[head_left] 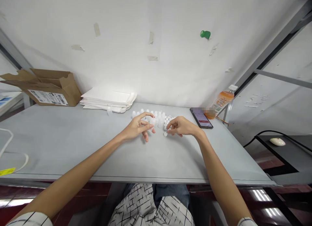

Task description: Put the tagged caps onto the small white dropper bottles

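Observation:
Several small translucent white bottles (161,121) stand in a group at the middle of the grey table. My left hand (140,126) is at their left and front, its thumb and forefinger closed round one translucent bottle (153,121), the other fingers curled loosely below. Just right of the group lies a pile of small white caps with dark marks (168,119). My right hand (179,126) is over the near edge of this pile, fingertips pinched beside a small white piece (165,134); what they hold is too small to make out.
An open cardboard box (53,86) and stacked white sheets (107,99) are at the back left. A single translucent piece (109,110) lies by the sheets. At the right are a phone (201,118) and an orange drink bottle (220,102). A white cable (24,159) lies far left.

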Tool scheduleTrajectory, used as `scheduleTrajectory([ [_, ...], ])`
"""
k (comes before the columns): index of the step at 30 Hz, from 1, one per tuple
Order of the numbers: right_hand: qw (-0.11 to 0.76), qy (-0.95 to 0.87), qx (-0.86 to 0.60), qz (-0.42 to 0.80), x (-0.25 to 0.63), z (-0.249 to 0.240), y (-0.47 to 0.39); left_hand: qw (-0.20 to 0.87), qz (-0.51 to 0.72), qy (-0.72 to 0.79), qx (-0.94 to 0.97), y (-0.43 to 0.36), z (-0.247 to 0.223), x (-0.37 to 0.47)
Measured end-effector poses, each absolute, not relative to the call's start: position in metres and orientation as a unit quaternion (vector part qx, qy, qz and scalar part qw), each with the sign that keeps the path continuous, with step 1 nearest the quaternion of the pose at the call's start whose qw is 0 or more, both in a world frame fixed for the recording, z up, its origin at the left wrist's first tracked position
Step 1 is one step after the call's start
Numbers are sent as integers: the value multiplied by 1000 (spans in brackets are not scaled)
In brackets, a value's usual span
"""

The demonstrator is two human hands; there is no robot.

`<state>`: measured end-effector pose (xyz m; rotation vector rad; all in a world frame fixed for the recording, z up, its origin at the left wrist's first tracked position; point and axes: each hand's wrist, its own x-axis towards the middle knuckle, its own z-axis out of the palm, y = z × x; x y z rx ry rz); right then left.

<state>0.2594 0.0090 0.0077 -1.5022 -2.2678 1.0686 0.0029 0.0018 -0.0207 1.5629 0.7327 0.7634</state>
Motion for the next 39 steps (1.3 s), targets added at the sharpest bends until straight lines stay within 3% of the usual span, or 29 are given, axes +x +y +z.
scheduleTrajectory([
  [11, 58, -790, -492, 361, 245, -8, 9, 570, 302, 333, 688, 1, -21, 5],
  [14, 100, -789, -484, 365, 243, -4, 6, 565, 299, 326, 697, 2, -22, 5],
  [20, 276, -741, -442, 425, 238, 6, -2, 545, 277, 321, 723, 1, -28, 6],
  [39, 355, -670, -417, 500, 228, 2, -1, 544, 250, 328, 731, 1, -30, 7],
])
